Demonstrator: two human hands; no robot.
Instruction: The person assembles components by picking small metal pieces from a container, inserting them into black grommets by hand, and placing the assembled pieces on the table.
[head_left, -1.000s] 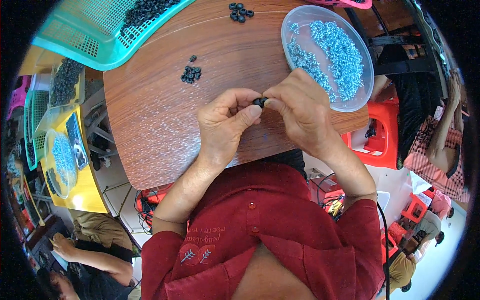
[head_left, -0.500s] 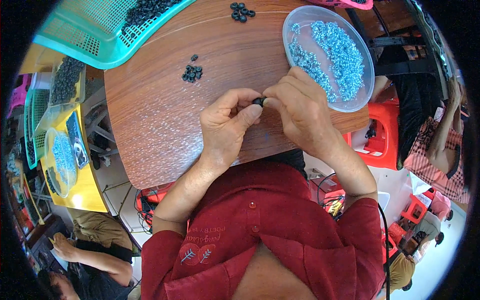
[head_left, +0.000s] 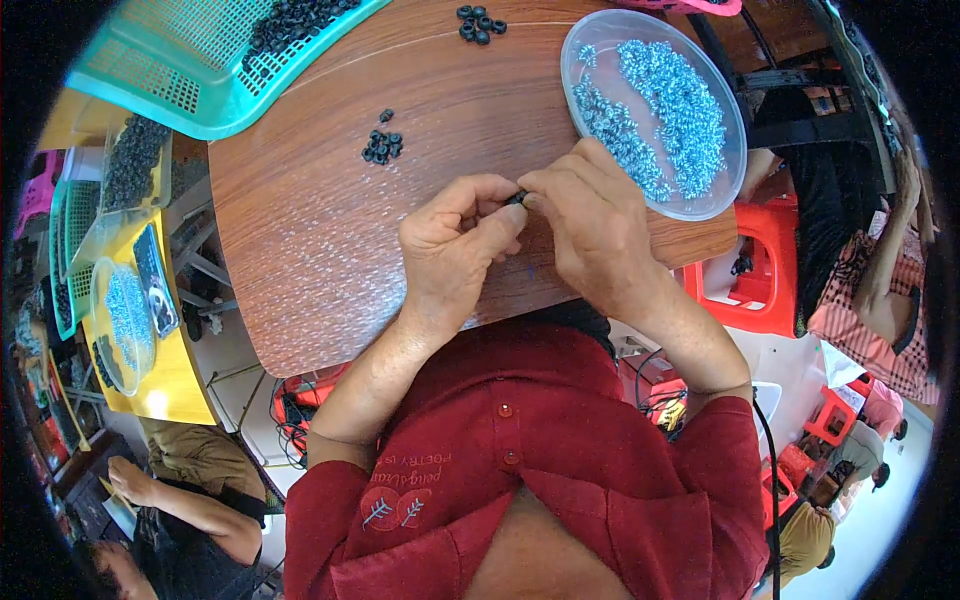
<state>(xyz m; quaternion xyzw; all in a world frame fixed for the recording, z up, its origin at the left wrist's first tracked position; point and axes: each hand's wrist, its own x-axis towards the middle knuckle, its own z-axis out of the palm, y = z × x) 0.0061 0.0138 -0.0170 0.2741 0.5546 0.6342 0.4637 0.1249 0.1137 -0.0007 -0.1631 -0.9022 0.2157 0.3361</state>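
Note:
My left hand [head_left: 455,240] pinches a small round black part [head_left: 516,197] between thumb and forefinger, over the near part of the wooden table [head_left: 320,250]. Against the same part my right hand [head_left: 595,215] is closed, its thumb and fingertips pressed together; what they hold is mostly hidden. Beyond my left hand lies a small cluster of black ring-like parts [head_left: 382,148], with one more just behind it. To the right of my right hand sits a round clear plastic tray [head_left: 738,150] with many small shiny blue-silver spring-like pieces [head_left: 690,110].
A green plastic basket [head_left: 215,125] with black parts stands at the far left. Several black rings [head_left: 482,24] lie at the table's far side. A red stool [head_left: 760,300] stands at the right. People sit at both sides; a yellow table [head_left: 180,385] is at the left.
Both hands stay together at the same spot. My right fingers have shifted slightly over the black part, hiding more of its right end.

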